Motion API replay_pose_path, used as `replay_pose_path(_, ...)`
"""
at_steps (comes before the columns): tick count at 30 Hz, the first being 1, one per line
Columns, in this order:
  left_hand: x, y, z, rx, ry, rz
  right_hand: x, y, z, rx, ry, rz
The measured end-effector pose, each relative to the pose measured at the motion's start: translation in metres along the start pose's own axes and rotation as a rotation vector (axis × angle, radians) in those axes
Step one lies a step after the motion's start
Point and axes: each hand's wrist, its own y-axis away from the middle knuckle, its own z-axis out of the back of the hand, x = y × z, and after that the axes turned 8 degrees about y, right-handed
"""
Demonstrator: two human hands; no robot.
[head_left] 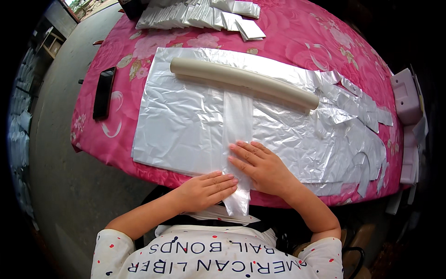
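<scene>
A narrow, lengthwise-folded plastic bag lies across a flat stack of silvery-white plastic bags, its near end hanging past the table edge. My left hand rests flat on the strip's near part from the left, fingers stretched out. Slightly farther up, my right hand lies flat with fingers spread, its fingertips on the strip's right side. Neither hand grips anything. A long beige tube lies across the far part of the stack and over the strip's far end. Cut handle ends of the bags fan out at the right.
A pink floral cloth covers the table. On its left side lies a black phone. Rows of small folded white packets sit at the far edge. Pale pink plastic containers stand against the right edge.
</scene>
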Motion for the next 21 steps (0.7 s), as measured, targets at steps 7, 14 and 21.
replay_pose_path(7,0.002,0.004,0.009,-0.116,0.208,-0.150,0.003,0.007,-0.013,-0.121,-0.035,0.041)
replay_pose_path(14,-0.001,0.002,0.011,-0.194,0.346,-0.153,0.015,0.008,-0.004,-0.105,-0.085,0.020)
replay_pose_path(21,0.001,0.002,0.012,-0.233,0.422,-0.120,0.014,0.013,-0.017,-0.218,-0.056,-0.027)
